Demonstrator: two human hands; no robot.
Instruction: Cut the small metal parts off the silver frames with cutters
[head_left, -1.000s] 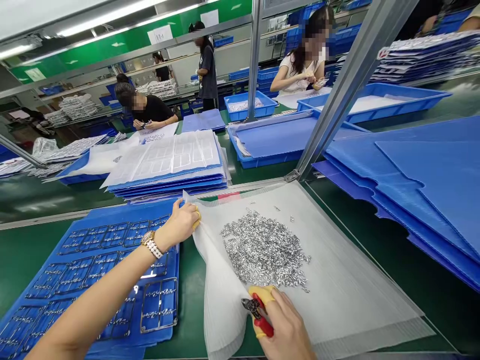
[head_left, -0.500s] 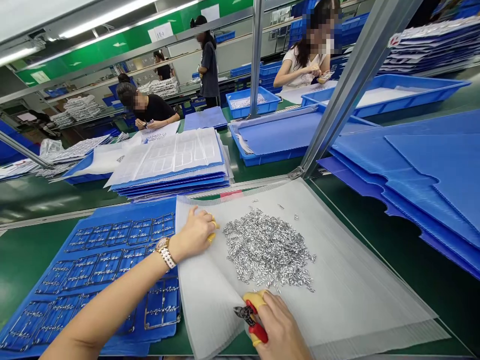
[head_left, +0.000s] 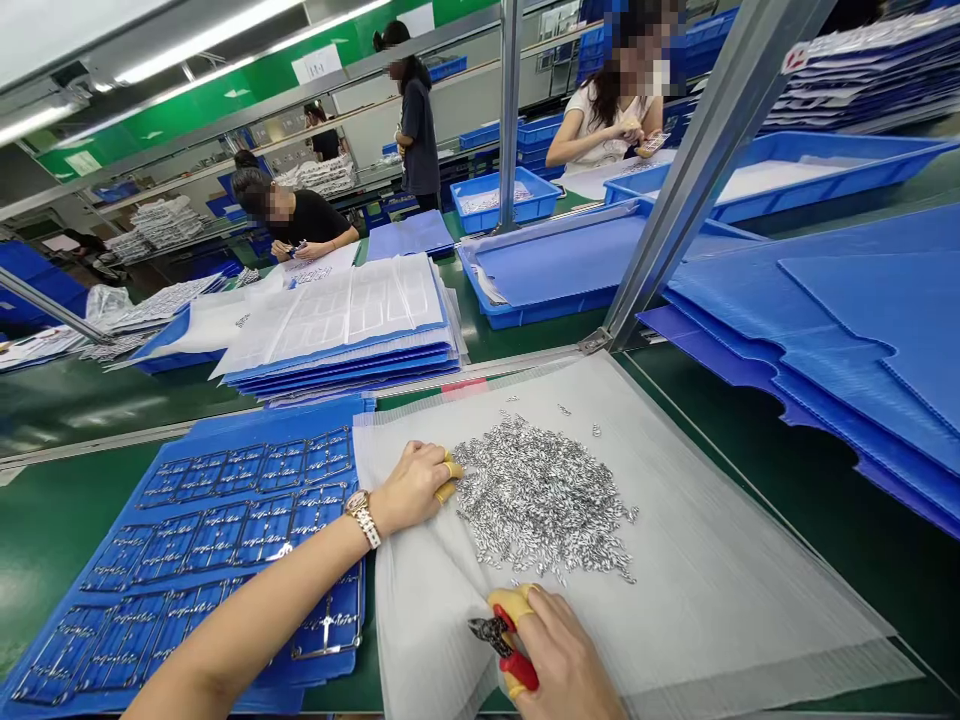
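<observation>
My right hand (head_left: 559, 650), with yellow coverings on its fingers, is closed around red-handled nippers (head_left: 491, 632) at the near edge of a white foam sheet (head_left: 697, 540). The nippers' dark jaws point left. My left hand (head_left: 420, 485), also with yellow finger coverings and a watch (head_left: 363, 518) at the wrist, rests low over the sheet with curled fingers. Its fingertips are at the left edge of a heap of small silvery metal pieces (head_left: 544, 500); what they hold, if anything, is hidden. A raised fold in the sheet runs from beneath this hand towards the nippers.
Rows of thin metal frames (head_left: 195, 540) lie on blue sheets (head_left: 172, 440) at left. Behind stand a stack of sheets (head_left: 337, 310) and blue trays (head_left: 555, 265). A metal post (head_left: 690, 180) rises at right, beside more blue sheets (head_left: 840, 290). Several people work beyond.
My left hand has moved right and slightly nearer, up to the heap's edge, and the fold in the sheet has changed shape. My right hand with the nippers has hardly moved.
</observation>
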